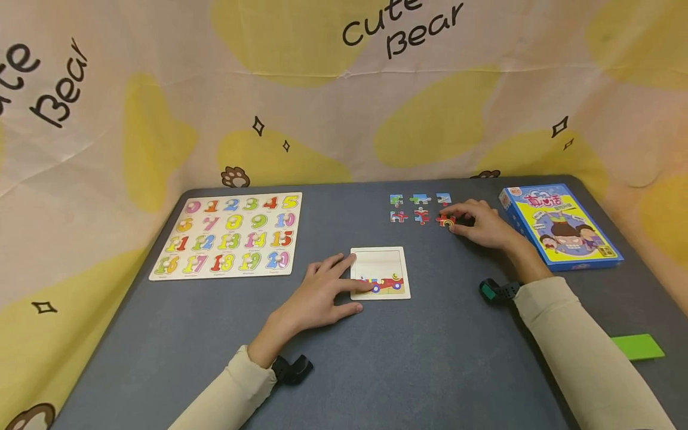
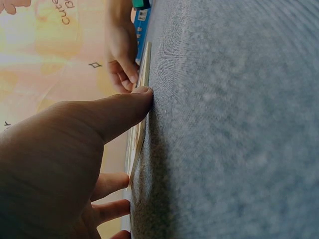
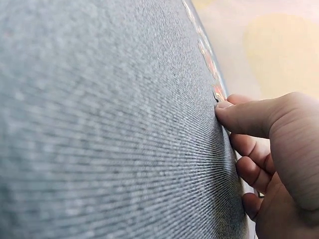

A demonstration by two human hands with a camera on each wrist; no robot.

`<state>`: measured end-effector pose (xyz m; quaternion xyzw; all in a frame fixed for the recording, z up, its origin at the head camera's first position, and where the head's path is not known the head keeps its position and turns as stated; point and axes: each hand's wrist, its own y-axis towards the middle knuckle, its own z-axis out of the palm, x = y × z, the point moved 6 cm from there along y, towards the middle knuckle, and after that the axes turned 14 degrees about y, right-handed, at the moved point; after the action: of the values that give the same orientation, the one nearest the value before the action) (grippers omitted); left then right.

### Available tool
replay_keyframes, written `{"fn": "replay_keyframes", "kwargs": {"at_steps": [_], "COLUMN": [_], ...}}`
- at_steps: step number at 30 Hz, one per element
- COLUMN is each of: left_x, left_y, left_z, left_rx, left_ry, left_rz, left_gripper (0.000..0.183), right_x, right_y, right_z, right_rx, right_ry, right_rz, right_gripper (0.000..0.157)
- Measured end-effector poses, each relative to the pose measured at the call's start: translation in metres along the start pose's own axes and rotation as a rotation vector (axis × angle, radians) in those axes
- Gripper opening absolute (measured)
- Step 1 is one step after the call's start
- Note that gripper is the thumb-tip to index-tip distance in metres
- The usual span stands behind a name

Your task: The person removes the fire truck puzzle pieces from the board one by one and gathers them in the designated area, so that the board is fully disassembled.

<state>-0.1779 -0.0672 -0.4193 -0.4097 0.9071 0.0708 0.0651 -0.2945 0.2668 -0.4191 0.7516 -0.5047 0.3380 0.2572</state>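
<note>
A small square puzzle board (image 1: 378,260) with a pale frame lies at mid-table, a red car picture filling its lower part. My left hand (image 1: 322,292) rests over its left side, fingers spread, the index fingertip on the picture. In the left wrist view, the thumb (image 2: 122,112) lies along the board's edge. Farther back, my right hand (image 1: 481,224) pinches a red puzzle piece (image 1: 445,221) between thumb and index finger, at table level. Beside it lie several loose pieces in two rows, including a blue-green piece (image 1: 420,199) and a red piece (image 1: 398,217).
A number board (image 1: 226,236) with colourful numerals lies at the back left. To the right of my right hand is a blue and yellow box (image 1: 564,230). A green flat object (image 1: 638,346) is partly hidden by the right sleeve. A patterned cloth hangs behind the table.
</note>
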Motion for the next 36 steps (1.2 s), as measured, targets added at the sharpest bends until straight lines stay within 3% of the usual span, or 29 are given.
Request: {"fn": "replay_keyframes", "kwargs": {"at_steps": [15, 22, 36], "left_x": [0.002, 0.002, 0.002], "left_y": [0.000, 0.000, 0.000], "left_z": [0.002, 0.002, 0.002], "left_rx": [0.007, 0.014, 0.020], "left_ry": [0.007, 0.010, 0.000], "left_rz": [0.005, 0.002, -0.007], "left_gripper": [0.041, 0.041, 0.041], "right_x": [-0.004, -0.012, -0.019], "right_y": [0.008, 0.005, 0.003], "right_z": [0.000, -0.001, -0.004], "right_rx": [0.003, -0.080, -0.186], "right_ry": [0.046, 0.113, 0.083], "right_rz": [0.020, 0.018, 0.075], "right_gripper": [0.037, 0.040, 0.034]}}
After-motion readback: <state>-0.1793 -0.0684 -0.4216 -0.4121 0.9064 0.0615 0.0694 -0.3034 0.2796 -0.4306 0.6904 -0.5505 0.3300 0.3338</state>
